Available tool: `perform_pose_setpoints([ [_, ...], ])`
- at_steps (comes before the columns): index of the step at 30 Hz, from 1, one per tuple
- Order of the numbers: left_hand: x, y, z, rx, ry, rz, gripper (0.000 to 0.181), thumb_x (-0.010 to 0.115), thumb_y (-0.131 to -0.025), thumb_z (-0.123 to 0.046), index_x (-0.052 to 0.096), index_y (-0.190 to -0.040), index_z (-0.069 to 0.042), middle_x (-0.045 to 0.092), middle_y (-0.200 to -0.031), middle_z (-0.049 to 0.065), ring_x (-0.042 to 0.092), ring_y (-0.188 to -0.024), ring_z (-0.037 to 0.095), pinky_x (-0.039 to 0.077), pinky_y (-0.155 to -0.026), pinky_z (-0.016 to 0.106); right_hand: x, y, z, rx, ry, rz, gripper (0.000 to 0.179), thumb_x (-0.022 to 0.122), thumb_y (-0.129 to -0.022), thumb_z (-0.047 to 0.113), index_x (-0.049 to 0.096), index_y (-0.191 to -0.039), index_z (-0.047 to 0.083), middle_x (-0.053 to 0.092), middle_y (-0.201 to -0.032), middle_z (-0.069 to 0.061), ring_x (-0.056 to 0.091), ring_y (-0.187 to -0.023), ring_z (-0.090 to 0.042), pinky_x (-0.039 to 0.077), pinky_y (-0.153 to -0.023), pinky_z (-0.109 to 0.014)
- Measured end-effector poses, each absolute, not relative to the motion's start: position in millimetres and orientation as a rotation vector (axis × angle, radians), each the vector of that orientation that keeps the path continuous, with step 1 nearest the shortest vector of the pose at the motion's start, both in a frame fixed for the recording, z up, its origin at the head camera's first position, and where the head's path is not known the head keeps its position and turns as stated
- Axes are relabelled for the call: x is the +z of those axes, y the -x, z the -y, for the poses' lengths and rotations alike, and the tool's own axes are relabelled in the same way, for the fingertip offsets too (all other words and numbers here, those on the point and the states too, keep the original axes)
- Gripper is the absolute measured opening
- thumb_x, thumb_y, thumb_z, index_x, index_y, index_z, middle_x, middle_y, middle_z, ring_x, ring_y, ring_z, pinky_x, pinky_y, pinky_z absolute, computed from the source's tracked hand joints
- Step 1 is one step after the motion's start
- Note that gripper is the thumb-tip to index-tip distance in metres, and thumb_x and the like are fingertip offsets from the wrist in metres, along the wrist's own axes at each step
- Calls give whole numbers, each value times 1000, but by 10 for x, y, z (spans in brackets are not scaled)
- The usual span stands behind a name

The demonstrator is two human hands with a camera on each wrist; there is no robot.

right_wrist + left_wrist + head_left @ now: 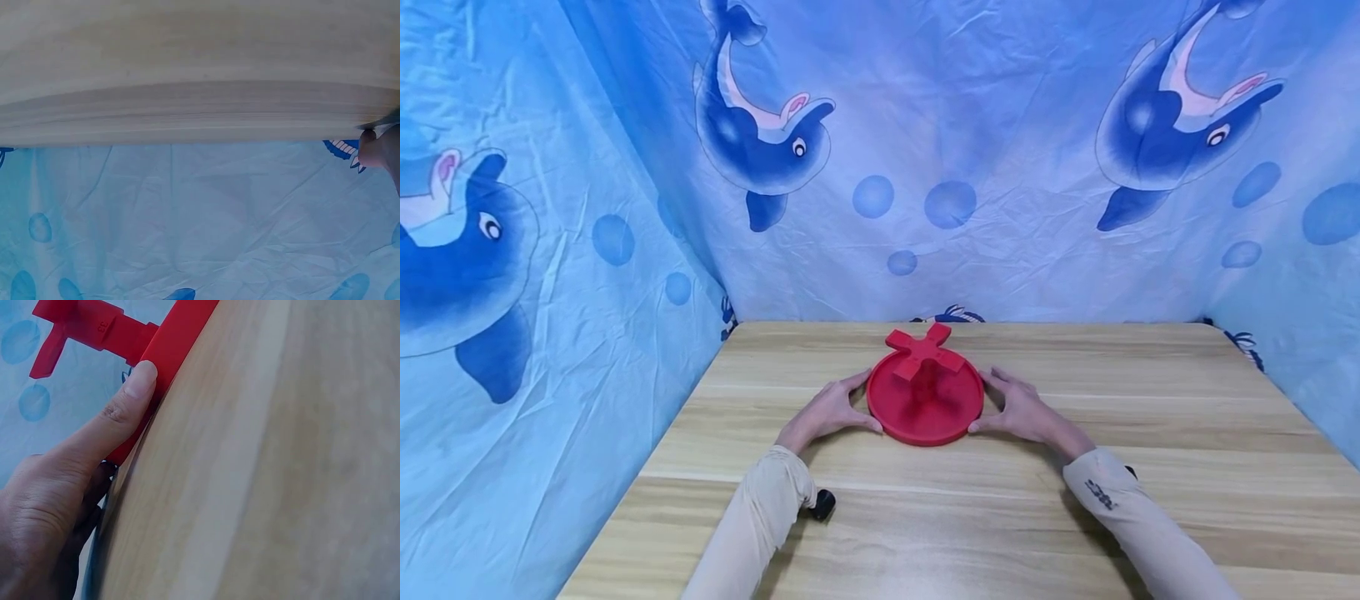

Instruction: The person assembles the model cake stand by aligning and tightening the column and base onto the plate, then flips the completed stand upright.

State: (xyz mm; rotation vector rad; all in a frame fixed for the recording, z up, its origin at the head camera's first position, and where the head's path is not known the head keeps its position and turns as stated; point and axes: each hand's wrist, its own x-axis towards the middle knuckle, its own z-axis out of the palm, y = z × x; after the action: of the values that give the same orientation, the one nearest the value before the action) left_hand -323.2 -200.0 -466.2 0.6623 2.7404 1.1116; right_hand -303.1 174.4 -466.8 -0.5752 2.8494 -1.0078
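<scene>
A red round tray (925,438) with a low rim sits on the wooden table, and a short post rises from its middle with a red four-armed cross (922,350) on top. My left hand (833,408) grips the tray's left edge, fingers around the far side and thumb at the near rim. On the opposite edge, my right hand (1018,408) holds the tray the same way. In the left wrist view the left thumb (139,381) presses on the red rim. The right wrist view catches only a fingertip (373,153); the tray is out of that view.
The pale wooden table (970,533) stretches around the tray, its far edge just behind the cross. Blue dolphin-print curtains (985,100) hang behind it and along both sides. A black wrist camera (823,505) hangs at the left cuff.
</scene>
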Motion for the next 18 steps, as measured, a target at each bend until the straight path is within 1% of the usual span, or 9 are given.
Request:
perform_pose_setpoints([
  [4, -4661, 3240, 1982, 1120, -663, -2745, 112, 94, -70, -54, 39, -162, -20, 45, -159, 8, 47, -136, 24, 38, -115, 53, -4679, 3034, -1749, -1024, 571, -2856, 107, 88, -77, 54, 40, -159, 5, 27, -163, -30, 26, -146, -55, 27, -108, -78],
  [9, -4659, 3223, 1968, 1131, -631, -2757, 111, 95, -69, -51, 41, -161, -20, 44, -159, 10, 44, -140, 26, 37, -116, 52, -4690, 3035, -1748, -1053, 567, -2849, 105, 89, -78, 51, 40, -159, 5, 29, -162, -30, 27, -145, -55, 33, -105, -77],
  [11, -4658, 3217, 1962, 1135, -619, -2763, 110, 96, -69, -50, 42, -160, -20, 44, -159, 10, 42, -143, 26, 37, -116, 52, -4690, 3028, -1749, -1067, 566, -2840, 105, 89, -78, 50, 40, -159, 5, 29, -162, -30, 27, -145, -56, 36, -105, -76],
  [14, -4655, 3203, 1952, 1151, -607, -2769, 108, 96, -69, -49, 44, -159, -21, 47, -157, 11, 44, -141, 27, 38, -115, 52, -4669, 3010, -1758, -1129, 558, -2798, 105, 89, -78, 49, 40, -159, 5, 30, -162, -29, 28, -146, -53, 40, -105, -71],
  [16, -4649, 3191, 1946, 1188, -593, -2759, 105, 97, -69, -47, 47, -158, -22, 49, -155, 10, 46, -139, 25, 40, -114, 51, -4641, 2994, -1772, -1220, 548, -2733, 104, 90, -78, 47, 41, -159, 5, 35, -161, -26, 32, -146, -49, 43, -106, -64],
  [18, -4630, 3177, 1937, 1262, -580, -2725, 100, 97, -70, -44, 50, -156, -22, 53, -152, 7, 49, -137, 23, 42, -112, 49, -4596, 2973, -1794, -1315, 541, -2674, 101, 91, -78, 44, 43, -158, 5, 43, -158, -22, 40, -144, -44, 48, -105, -58],
])
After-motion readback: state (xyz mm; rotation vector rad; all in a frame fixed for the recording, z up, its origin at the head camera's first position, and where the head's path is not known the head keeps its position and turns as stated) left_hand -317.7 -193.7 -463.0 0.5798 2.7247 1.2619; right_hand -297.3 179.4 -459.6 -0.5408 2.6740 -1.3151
